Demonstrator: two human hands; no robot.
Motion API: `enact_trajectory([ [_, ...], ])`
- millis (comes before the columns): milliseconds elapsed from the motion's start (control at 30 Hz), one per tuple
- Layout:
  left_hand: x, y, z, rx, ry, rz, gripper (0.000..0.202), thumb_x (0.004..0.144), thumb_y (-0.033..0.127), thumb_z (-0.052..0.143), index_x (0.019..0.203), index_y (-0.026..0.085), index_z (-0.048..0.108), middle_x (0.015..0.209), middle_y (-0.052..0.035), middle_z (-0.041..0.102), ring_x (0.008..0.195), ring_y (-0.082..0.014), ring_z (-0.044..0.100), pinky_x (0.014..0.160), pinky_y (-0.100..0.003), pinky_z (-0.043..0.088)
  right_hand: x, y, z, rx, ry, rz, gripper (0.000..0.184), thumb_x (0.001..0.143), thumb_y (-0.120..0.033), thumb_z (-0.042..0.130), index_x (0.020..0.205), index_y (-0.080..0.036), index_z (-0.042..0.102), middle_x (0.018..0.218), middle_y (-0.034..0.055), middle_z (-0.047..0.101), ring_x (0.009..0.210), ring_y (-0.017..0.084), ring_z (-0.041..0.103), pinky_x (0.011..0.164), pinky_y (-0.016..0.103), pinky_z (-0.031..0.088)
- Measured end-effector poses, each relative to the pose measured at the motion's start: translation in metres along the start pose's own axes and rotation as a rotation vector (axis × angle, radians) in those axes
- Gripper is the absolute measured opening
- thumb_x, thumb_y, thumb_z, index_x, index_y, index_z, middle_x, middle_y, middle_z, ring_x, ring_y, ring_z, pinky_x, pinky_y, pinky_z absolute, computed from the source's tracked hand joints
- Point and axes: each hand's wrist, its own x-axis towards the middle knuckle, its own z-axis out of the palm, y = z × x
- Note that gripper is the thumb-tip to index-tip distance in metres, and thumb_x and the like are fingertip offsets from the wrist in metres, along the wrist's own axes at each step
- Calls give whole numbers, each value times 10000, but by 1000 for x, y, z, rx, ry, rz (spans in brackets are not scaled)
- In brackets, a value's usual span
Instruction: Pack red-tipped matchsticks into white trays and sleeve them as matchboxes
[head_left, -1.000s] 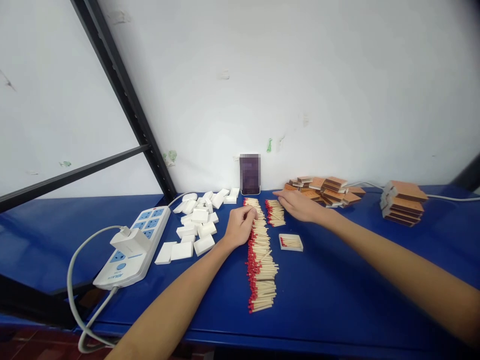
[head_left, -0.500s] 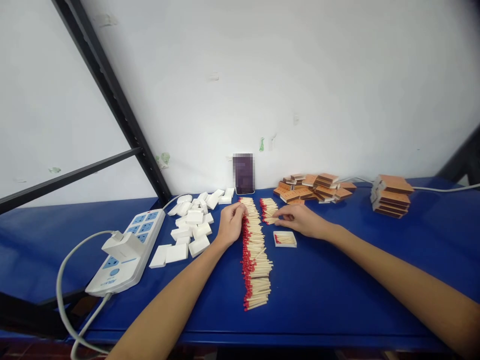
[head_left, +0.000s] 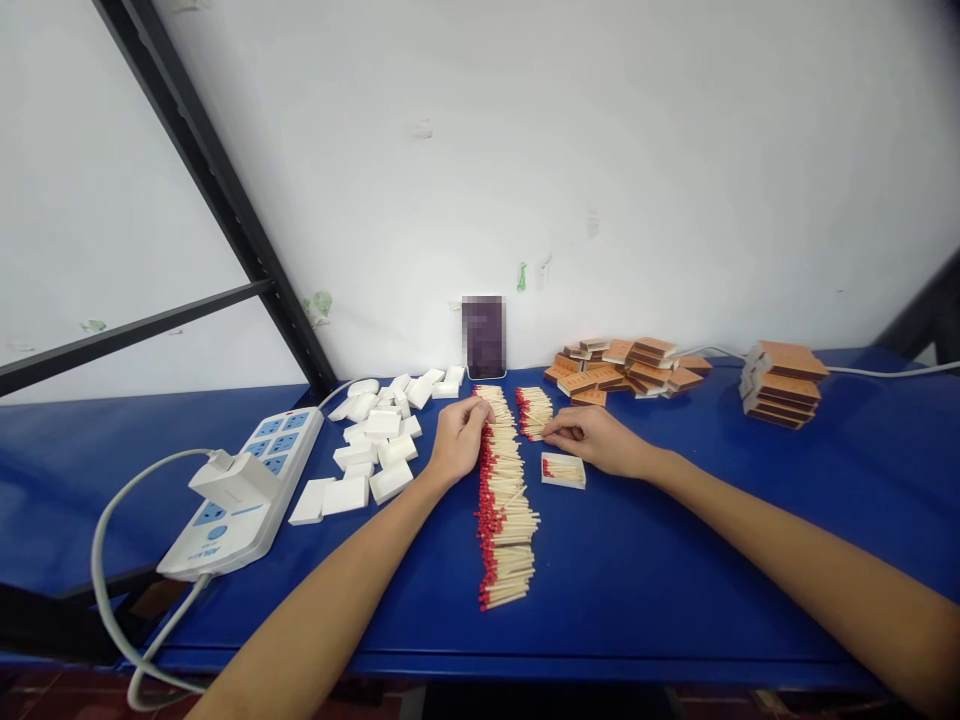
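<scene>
A long row of red-tipped matches point(head_left: 504, 510) runs down the middle of the blue table point(head_left: 675, 560). My left hand point(head_left: 456, 440) rests curled against the far end of that row, fingertips on the matches. A smaller bunch of matches point(head_left: 534, 410) lies just right of it. My right hand point(head_left: 592, 438) pinches at the near edge of this small bunch. Right in front of it sits an open white matchbox tray point(head_left: 563, 469) with a few matches inside.
Several empty white trays point(head_left: 375, 450) are heaped to the left, beside a white power strip point(head_left: 247, 480) with a plug and cable. Brown matchbox sleeves point(head_left: 630, 365) lie at the back, a stack of them point(head_left: 784, 385) further right. A dark phone point(head_left: 484, 337) leans on the wall.
My right hand drew back from the brown sleeves toward me and now pinches at the small bunch of matches. My left hand stayed at the long row.
</scene>
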Motion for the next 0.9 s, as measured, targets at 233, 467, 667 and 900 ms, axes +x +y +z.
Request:
enact_trajectory([
  [233, -1, 1, 2, -17, 11, 6, 314, 908, 376, 402, 778, 162, 592, 549, 36, 410, 545, -108, 366, 537, -234, 291, -1, -1, 0, -15, -6, 4, 297, 916, -417, 531, 905, -202, 736, 693, 23, 652, 593, 139, 508, 575, 259, 384],
  [467, -1, 1, 2, -16, -1, 16, 311, 917, 377, 398, 806, 162, 595, 572, 38, 427, 557, -105, 374, 557, -232, 302, -1, 0, 0, -15, -21, -18, 292, 923, -408, 518, 902, -206, 728, 731, 30, 667, 607, 140, 514, 587, 262, 390],
  [667, 0, 1, 1, -6, -23, 27, 347, 917, 364, 396, 723, 155, 594, 568, 28, 437, 567, -109, 395, 562, -237, 309, -1, -5, -2, -7, -29, 35, 284, 919, -400, 521, 877, -196, 714, 668, 10, 620, 589, 132, 487, 564, 252, 362],
  [900, 0, 1, 1, -1, -21, 16, 358, 917, 367, 395, 715, 154, 600, 568, 27, 443, 564, -108, 397, 562, -238, 310, -3, -8, -1, 31, -22, 61, 229, 889, -371, 550, 840, -192, 685, 637, -15, 564, 563, 115, 470, 545, 235, 359],
])
